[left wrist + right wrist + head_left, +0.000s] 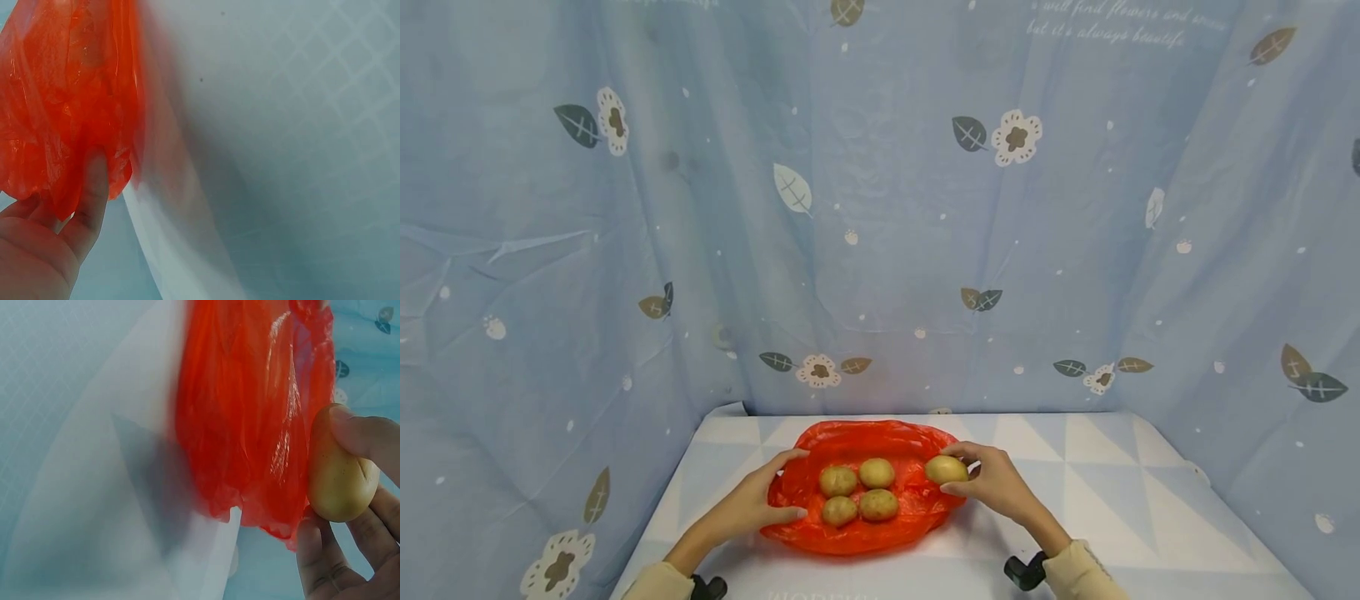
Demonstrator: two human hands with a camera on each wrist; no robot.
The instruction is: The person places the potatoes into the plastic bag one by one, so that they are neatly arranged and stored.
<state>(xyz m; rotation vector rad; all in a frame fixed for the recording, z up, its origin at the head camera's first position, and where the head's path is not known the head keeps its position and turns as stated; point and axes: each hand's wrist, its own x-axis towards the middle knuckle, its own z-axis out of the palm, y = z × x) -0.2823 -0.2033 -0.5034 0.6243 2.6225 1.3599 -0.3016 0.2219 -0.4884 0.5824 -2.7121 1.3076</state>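
Note:
A red plastic bag lies spread wide on the table, its mouth facing up. Inside it several potatoes sit grouped in the middle. My right hand grips another potato between thumb and fingers, over the bag's right rim. In the right wrist view, that potato is smooth and yellow, right beside the bag's side. At the bag's left end, my left hand holds the rim, thumb and fingers spread apart. In the left wrist view, a finger presses against the red film.
The table has a white and pale blue triangle pattern. A blue curtain with leaves and flowers hangs behind the table and along both sides. Black wrist-camera mounts sit below the sleeves.

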